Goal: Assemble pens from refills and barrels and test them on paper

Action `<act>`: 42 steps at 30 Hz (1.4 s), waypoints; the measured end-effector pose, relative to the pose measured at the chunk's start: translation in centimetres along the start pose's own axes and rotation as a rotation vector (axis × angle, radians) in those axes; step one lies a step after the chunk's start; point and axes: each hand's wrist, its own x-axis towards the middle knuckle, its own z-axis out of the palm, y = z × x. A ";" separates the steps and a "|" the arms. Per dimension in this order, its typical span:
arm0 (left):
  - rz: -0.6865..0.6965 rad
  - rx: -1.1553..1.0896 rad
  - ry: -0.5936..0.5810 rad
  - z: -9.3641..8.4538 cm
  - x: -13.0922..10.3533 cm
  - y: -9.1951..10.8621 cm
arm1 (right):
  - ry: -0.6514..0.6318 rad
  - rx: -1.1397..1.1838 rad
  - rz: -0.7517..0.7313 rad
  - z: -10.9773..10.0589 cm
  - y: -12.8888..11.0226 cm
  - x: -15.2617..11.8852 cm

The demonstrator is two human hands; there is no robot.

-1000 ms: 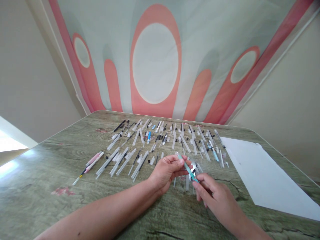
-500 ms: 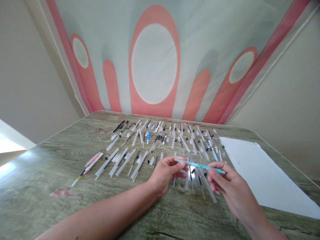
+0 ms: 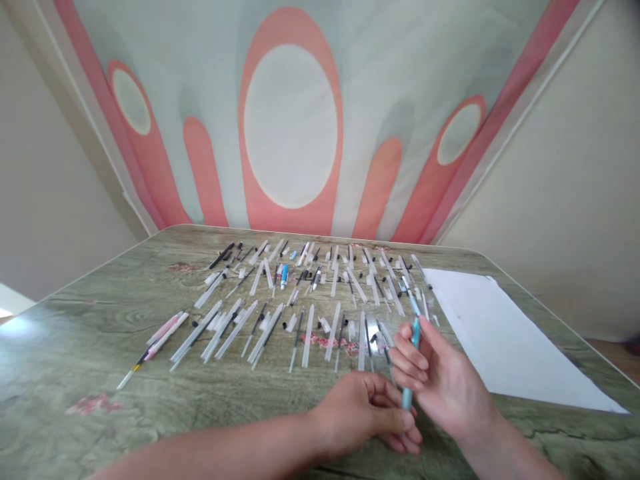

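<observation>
A light blue pen [image 3: 415, 335] stands nearly upright between my hands, over the near right part of the table. My right hand [image 3: 437, 367] is closed round its upper part, thumb and fingers pressed on it. The fingers of my left hand [image 3: 367, 410] pinch its lower end. Beyond the hands, rows of clear tubes [image 3: 309, 335], dark refills and small caps lie spread on the table. A blue pen piece [image 3: 284, 275] rests among the farther rows. Pink and white pen parts [image 3: 167, 335] lie at the left.
White paper [image 3: 500, 333] lies on the right side of the wood-patterned table [image 3: 125, 280]. Behind the table's far edge hangs a patterned cloth [image 3: 370, 80] in pink and pale green.
Both hands have come lower and nearer, and the pen has turned from lying level to nearly upright. The view has shifted a little to the right.
</observation>
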 end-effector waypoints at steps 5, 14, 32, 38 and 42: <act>-0.013 0.032 0.032 0.1 0.1 0.6 | -0.014 0.097 0.062 -0.8 -0.4 0.1; -0.037 0.037 -0.035 -0.1 0.3 0.6 | -0.017 0.156 0.124 -2.3 -0.3 0.9; -0.032 -0.011 -0.029 -0.2 0.5 0.5 | 0.042 0.072 0.063 -1.5 -0.3 0.7; -0.025 -0.004 0.011 0.0 0.6 0.3 | 0.000 0.079 0.062 -1.7 -0.3 0.7; -0.001 0.000 0.017 0.0 0.6 0.3 | 0.001 -0.035 0.022 -0.8 0.1 0.6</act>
